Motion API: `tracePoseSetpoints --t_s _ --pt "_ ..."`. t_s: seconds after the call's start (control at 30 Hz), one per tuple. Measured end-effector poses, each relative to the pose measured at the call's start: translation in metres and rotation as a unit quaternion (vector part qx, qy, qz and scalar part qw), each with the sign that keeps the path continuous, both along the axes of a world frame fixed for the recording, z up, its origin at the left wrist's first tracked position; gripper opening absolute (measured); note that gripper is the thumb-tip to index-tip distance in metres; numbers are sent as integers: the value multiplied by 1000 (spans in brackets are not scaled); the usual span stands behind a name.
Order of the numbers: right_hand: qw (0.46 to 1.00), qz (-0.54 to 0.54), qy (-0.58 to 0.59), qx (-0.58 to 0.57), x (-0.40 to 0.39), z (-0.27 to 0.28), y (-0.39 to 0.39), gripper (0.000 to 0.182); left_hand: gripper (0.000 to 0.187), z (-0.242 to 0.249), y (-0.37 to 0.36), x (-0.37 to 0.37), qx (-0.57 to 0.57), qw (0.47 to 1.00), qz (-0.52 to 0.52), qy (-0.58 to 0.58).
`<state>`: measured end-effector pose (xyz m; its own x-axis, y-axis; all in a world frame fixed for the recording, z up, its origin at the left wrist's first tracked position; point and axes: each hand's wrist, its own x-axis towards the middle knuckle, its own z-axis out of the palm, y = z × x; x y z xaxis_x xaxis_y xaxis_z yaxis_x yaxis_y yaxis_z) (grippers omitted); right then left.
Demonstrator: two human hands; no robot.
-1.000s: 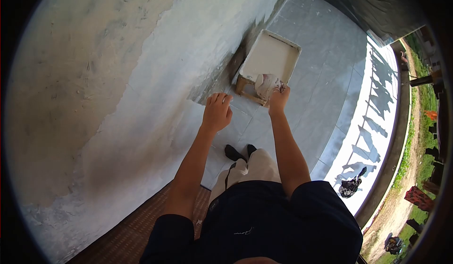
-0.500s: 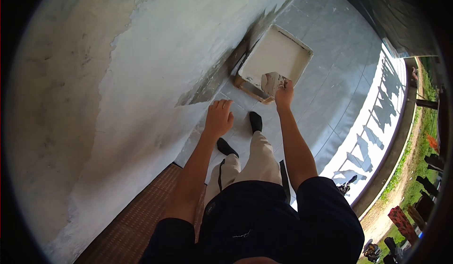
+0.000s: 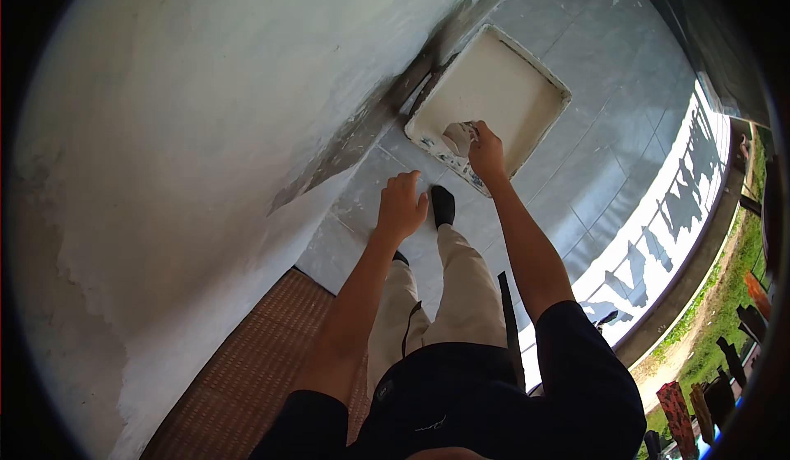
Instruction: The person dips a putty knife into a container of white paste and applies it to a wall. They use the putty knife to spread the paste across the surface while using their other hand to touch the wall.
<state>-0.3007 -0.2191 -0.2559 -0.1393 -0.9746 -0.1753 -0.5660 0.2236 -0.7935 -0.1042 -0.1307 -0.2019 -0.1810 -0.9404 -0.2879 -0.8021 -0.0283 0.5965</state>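
We have stepped closer, and our right hand [image 3: 487, 152], gripping a smeared scraper [image 3: 457, 137], has come over the near corner of the tray [image 3: 429, 142]. That puts the blade within reach of the pale paste [image 3: 502, 81] spread beyond the hand; we can't tell whether they touch. Our left hand [image 3: 403, 206] holds nothing, its fingers loosely bent in the air.

The patchy wall [image 3: 222, 90] hems us in left of that hand, and the tray's raised rim runs beneath the right one. A black-socked foot [image 3: 443, 205] stands just beside the left hand, near the tray; a brown mat [image 3: 247, 361] lies behind it.
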Motion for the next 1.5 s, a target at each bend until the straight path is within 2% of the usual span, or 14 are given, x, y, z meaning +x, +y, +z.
tracePoseSetpoints --t_s 0.07,0.23,0.67,0.77,0.83,0.87,0.93,0.97,1.03,1.23,1.4,1.5 --pt "998 54 4 -42 -1 -12 -5 30 44 -15 -4 -7 10 1000 22 14" --pt "996 71 23 -50 -1 -17 -12 30 50 -54 -11 -18 68 981 141 117" --pt "993 98 17 -65 9 -30 -23 33 60 -75 -28 -19 127 967 178 128" --pt "988 126 15 -86 8 -38 -27 36 66 -83 -31 -24 163 942 225 188" --pt "989 121 19 -80 10 -39 -26 36 57 -93 -34 -26 195 891 301 277" --pt "990 116 21 -76 11 -39 -26 37 57 -105 -32 -22 197 891 302 278" --pt "991 111 11 -73 9 -43 -27 35 65 -121 -26 -12 103 980 99 142" --pt "992 103 0 -72 8 -45 -26 34 65 -124 -23 -12 105 979 99 142" --pt "991 110 -1 -70 9 -46 -21 34 63 -122 -21 -15 170 914 240 280" --pt "994 101 -4 -38 18 -34 -20 33 63 -96 -29 -17 226 873 277 331" --pt "993 106 -23 -37 23 -30 -28 30 62 -98 -27 -14 218 870 268 352" --pt "995 98 -21 3 24 -31 -32 33 61 -102 -26 -12 220 868 266 356"
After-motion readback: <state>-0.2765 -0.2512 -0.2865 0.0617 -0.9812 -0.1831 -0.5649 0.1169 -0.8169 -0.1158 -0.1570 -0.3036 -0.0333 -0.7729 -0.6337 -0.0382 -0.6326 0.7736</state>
